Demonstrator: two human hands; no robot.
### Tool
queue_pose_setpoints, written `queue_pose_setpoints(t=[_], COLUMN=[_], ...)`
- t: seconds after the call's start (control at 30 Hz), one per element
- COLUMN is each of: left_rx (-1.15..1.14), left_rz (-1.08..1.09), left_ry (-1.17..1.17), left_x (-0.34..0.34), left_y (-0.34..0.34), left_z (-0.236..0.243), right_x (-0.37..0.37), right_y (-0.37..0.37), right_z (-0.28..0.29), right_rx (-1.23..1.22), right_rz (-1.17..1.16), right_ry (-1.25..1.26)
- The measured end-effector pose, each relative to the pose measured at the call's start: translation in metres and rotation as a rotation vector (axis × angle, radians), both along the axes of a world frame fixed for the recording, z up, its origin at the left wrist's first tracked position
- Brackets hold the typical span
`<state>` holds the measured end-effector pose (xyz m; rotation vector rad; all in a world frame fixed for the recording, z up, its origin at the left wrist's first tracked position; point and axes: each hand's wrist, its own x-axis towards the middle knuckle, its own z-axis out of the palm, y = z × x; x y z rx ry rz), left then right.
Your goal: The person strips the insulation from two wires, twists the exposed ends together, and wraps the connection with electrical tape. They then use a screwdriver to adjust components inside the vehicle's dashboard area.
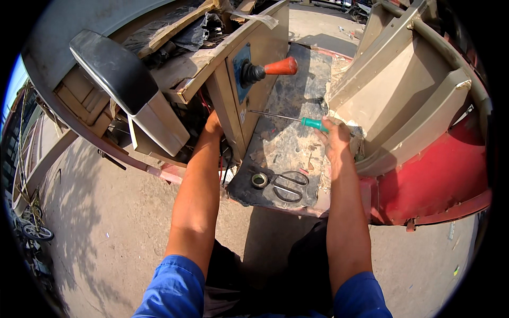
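My right hand (335,135) holds the green handle of a screwdriver (314,125), its shaft pointing left, with the tip at or close to the face of a tan panel (254,100). On that panel are a blue plate (238,61) and a lever with a red knob (280,66) on a black boot. My left hand (213,123) reaches behind the panel's left edge, beside red and black wires (221,166); its fingers are hidden. Below, black scissors (288,186) and a roll of tape (259,180) lie on the worn floor mat (286,101).
A black-topped armrest (110,70) stands at left. Broken wood and scraps (177,32) sit at top. Tan seat frames (397,90) and a red curved body panel (429,177) bound the right. Concrete ground (101,212) surrounds the vehicle; a small bicycle (37,230) is at far left.
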<state>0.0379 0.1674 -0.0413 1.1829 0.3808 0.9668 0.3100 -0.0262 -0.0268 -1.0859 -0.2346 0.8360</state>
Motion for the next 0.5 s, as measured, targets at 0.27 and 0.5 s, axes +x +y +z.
queue_pose_setpoints(t=[0.27, 0.5], left_rx=[-0.024, 0.222], left_rz=[0.072, -0.254], left_ry=[0.135, -0.197], left_x=[0.001, -0.010], left_y=[-0.007, 0.018], left_z=[0.005, -0.020], right_x=[0.005, 0.015], right_y=[-0.004, 0.004], right_z=[0.007, -0.011], right_rx=[-0.077, 0.199], right_rz=[0.077, 0.120], right_ry=[0.102, 0.089])
